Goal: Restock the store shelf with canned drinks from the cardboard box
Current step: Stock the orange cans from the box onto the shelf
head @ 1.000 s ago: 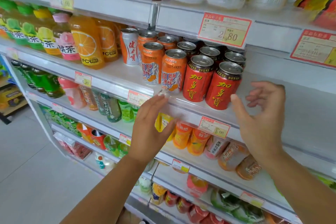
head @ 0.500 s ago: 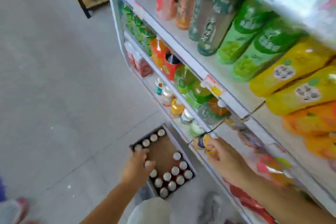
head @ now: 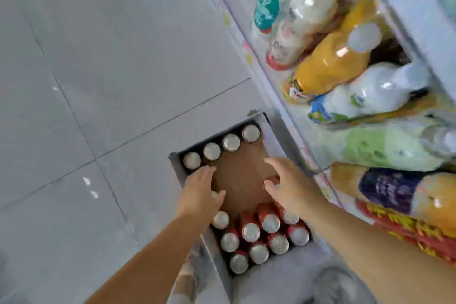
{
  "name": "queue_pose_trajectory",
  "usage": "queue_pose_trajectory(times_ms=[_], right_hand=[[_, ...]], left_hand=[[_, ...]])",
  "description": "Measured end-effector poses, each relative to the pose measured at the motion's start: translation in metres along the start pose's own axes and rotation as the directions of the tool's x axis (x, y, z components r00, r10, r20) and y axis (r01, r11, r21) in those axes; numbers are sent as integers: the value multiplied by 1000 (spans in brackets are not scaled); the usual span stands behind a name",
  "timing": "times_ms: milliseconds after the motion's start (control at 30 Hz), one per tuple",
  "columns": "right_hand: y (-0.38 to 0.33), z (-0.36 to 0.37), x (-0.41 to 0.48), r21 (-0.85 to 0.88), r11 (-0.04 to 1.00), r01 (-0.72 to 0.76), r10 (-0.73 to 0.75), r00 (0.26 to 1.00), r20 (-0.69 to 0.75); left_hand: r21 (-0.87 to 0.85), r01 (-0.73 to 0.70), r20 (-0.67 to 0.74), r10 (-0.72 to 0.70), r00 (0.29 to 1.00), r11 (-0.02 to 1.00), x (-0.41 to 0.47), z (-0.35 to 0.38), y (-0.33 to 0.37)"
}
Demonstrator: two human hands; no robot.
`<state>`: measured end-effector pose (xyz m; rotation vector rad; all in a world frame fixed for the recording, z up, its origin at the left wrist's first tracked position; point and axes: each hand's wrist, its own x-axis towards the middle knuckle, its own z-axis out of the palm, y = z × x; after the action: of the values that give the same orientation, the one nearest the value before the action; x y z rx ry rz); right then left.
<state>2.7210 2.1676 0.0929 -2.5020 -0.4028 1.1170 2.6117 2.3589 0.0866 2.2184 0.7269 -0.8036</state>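
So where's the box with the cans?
In the head view, the cardboard box sits on the floor at the bottom middle, beside the shelf on its right, under the left hand and right hand.

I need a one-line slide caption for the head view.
Left hand and right hand, both open, reach into the box of cans beside the shelf.

The floor is laid in large pale grey tiles, glossy, with thin dark grout lines crossing at a slant. A few small white glints of light sit on the tiles, and the lighting is soft and even. Along the right runs a white shelf, its front rail carrying small blurred labels. Behind the rail stand plastic bottles in orange, white, teal and green.
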Motion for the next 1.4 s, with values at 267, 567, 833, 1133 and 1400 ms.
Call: queue_pose_trajectory(times_ms=[267,567,833,1133,1400], right_hand=[[16,73,122,-210,955,207,-230,969,-90],[6,106,167,-352,897,268,-302,952,-46],[4,105,171,-440,857,266,-310,950,-28],[-23,0,36,-126,971,202,-220,964,-147],[-115,-166,-173,174,972,160,-97,942,-322]], left_hand=[[411,-88,-205,186,961,908,112,50,-40],[604,-12,-394,312,865,797,144,82,-62],[533,-92,-403,348,846,841,139,90,-59],[-96,-290,-313,248,917,952,20,6,4],[-250,-401,-361,299,883,881,-168,-155,139]])
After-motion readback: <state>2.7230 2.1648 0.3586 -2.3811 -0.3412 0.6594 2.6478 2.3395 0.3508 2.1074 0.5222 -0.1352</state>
